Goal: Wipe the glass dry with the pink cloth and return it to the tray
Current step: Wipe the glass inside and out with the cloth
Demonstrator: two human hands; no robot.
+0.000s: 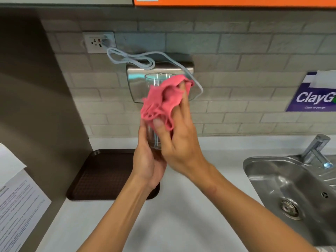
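I hold a clear drinking glass [154, 80] upright in the air above the counter. My left hand [147, 160] grips its base from below and the left. My right hand [180, 140] presses the crumpled pink cloth [163, 102] against the glass's side and rim, covering most of its right half. Only the glass's rim and a strip near the bottom show. The dark brown tray [101, 175] lies on the counter below and left of my hands, with nothing visible on it.
A steel sink [291, 193] with a tap [316, 150] sits at the right. A metal wall unit [134, 75] with a looped white cable [131, 59] hangs behind the glass. Papers [16, 200] hang on the left wall.
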